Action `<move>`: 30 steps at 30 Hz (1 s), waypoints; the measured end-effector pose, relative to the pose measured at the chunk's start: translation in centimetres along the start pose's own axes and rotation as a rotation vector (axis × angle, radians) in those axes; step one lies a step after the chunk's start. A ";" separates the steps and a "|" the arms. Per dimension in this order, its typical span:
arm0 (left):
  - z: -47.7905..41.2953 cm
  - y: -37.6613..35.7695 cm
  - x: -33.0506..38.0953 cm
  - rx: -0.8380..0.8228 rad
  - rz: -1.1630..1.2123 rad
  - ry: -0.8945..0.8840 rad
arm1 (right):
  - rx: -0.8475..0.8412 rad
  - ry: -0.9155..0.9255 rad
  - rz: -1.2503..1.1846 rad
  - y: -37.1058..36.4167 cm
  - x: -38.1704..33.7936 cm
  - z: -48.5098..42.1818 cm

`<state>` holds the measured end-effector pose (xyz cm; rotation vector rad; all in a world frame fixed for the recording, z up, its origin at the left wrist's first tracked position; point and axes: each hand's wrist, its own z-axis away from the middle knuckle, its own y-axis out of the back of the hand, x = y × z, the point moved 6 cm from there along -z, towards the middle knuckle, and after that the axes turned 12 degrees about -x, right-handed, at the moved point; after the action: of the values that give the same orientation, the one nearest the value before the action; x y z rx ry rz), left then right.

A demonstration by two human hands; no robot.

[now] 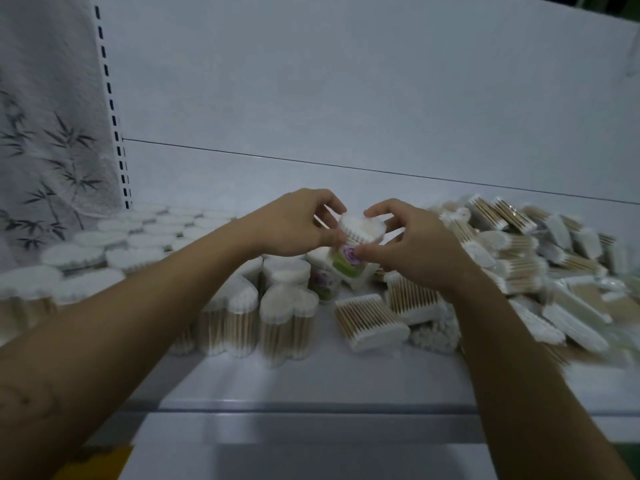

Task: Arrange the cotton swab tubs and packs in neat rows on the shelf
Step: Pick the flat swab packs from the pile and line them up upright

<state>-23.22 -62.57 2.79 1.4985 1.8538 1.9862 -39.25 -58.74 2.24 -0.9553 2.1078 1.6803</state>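
Observation:
Both hands hold one clear cotton swab tub point(360, 233) above the shelf's middle; it has a purple flower label and is tilted. My left hand point(294, 226) pinches its left side and top. My right hand point(408, 244) grips its right side, thumb on the label. Upright tubs of wooden-stick swabs point(287, 317) stand in rows below and to the left. A loose heap of flat swab packs point(519, 258) lies on the right. Another flower-label tub point(323, 278) stands just below the held one.
The white shelf board point(311, 375) has bare room along its front edge. A white back panel point(346, 98) rises behind. A slotted upright point(110, 109) and a bamboo-print wall are at the left. A yellow corner point(93, 462) shows at the bottom left.

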 end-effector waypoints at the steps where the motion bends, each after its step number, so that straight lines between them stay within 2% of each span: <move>1: 0.2 0.0 0.2 0.010 -0.075 0.003 | 0.009 0.004 0.025 -0.2 -0.1 0.1; 7: 1.0 0.2 0.1 -0.021 -0.217 0.011 | 0.013 0.015 0.051 0.7 -1.0 1.2; 13: 0.4 -0.8 -1.1 -0.134 -0.408 0.082 | -0.140 -0.038 0.135 -2.1 -0.7 0.4; 20: 0.6 -1.1 0.0 -0.201 -0.357 0.078 | -0.074 -0.009 0.234 -3.4 -1.1 0.2; 23: 0.5 -1.4 0.6 -0.175 -0.390 0.066 | -0.053 -0.018 0.270 -3.3 -1.2 0.8; 27: 0.3 -1.6 0.8 -0.161 -0.427 0.063 | -0.157 -0.143 0.267 -3.2 -0.1 2.7; 30: 0.2 -1.6 0.7 -0.161 -0.423 0.095 | -0.123 -0.202 0.409 -3.5 0.0 4.9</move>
<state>-24.28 -61.55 1.93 0.8928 1.8039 1.9653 -37.87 -54.48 -1.80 -0.3736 2.1854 2.0194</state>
